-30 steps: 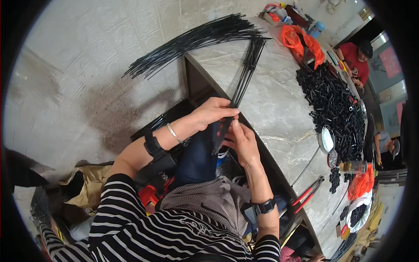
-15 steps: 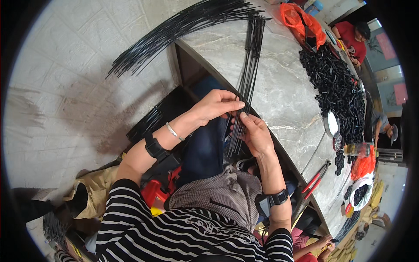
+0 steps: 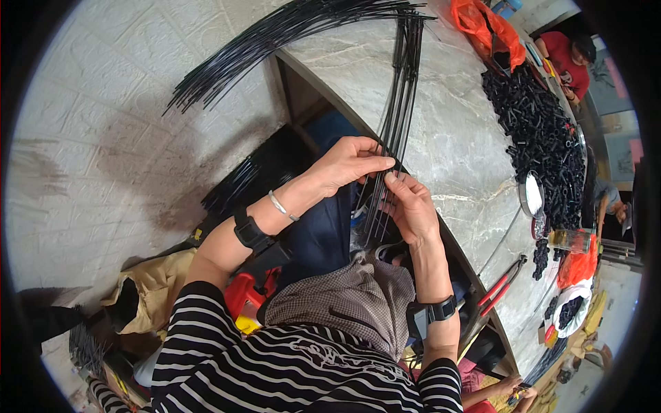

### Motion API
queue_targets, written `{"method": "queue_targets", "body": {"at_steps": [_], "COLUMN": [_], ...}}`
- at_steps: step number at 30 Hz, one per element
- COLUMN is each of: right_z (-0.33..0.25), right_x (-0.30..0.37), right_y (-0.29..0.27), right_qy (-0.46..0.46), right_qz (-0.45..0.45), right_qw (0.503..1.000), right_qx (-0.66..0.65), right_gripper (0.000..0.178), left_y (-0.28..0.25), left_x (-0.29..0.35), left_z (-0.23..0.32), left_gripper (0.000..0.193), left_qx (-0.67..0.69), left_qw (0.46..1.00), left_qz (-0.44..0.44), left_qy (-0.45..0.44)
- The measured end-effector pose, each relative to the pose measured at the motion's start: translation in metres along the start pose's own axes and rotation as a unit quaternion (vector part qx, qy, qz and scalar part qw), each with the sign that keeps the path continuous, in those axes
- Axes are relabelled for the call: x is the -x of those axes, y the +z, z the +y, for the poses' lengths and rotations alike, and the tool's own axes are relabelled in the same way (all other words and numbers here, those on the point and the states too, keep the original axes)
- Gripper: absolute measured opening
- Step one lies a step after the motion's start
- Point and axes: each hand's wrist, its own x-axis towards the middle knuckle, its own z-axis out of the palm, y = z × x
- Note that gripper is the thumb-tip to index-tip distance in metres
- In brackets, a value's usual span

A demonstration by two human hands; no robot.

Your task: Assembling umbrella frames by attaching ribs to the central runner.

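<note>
A slim bunch of thin black rods (image 3: 406, 82) lies over the near edge of the table, its lower ends hanging free toward my lap. My left hand (image 3: 354, 165) is closed in a pinch on these rods at the table's edge, thumb pointing right. Just below it my right hand (image 3: 415, 206) also grips them between thumb and fingers; some of its fingers are hidden behind the rods. The two thumbs are close together. Beyond the bunch, a larger sheaf of black rods (image 3: 275, 41) crosses the table's far left corner and sticks out past it.
On the grey stone-patterned table (image 3: 458, 131) lie a heap of small black tube-like parts (image 3: 540, 138), an orange plastic bag (image 3: 489, 31), a round dish with white contents (image 3: 531, 195) and red-handled pliers (image 3: 501, 286). More rods (image 3: 241, 172) lie below, at left. Other people sit around the table.
The view has shifted slightly, so the table and heap appear a little farther right. Both hands keep their pinch on the rods, with only small finger movement.
</note>
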Motion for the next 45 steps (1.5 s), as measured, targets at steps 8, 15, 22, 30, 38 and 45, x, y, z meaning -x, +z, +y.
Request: {"method": "queue_targets", "body": {"at_steps": [8,15,22,30,38,45], "right_z": [-0.002,-0.006,-0.007,0.000,-0.007,-0.005], "right_x": [0.008,0.008,0.011,0.012,0.010,0.006], "right_y": [-0.001,-0.008,-0.010,-0.010,0.005,0.017], "right_qy": [0.020,0.012,0.016,0.014,0.017,0.047], "right_qz": [-0.010,-0.019,-0.008,-0.007,0.001,-0.036], "right_qw": [0.999,0.999,0.998,1.000,1.000,0.998], "right_qx": [-0.027,-0.050,-0.058,-0.019,-0.011,-0.003], "right_gripper": [0.016,0.020,0.020,0.019,0.023,0.019], "left_y": [0.003,0.011,0.009,0.002,0.001,-0.012], "left_x": [0.002,0.001,0.007,0.017,0.010,0.008], "left_z": [0.000,0.004,0.007,-0.003,0.002,-0.003], "left_gripper": [0.014,0.016,0.020,0.022,0.024,0.025], "left_qx": [-0.002,0.005,-0.004,0.008,-0.002,-0.030], "left_qw": [1.000,0.998,0.998,0.997,0.997,0.996], "left_qz": [0.024,0.058,0.054,0.068,0.070,0.073], "left_qy": [-0.005,-0.038,-0.041,-0.037,-0.011,0.030]}}
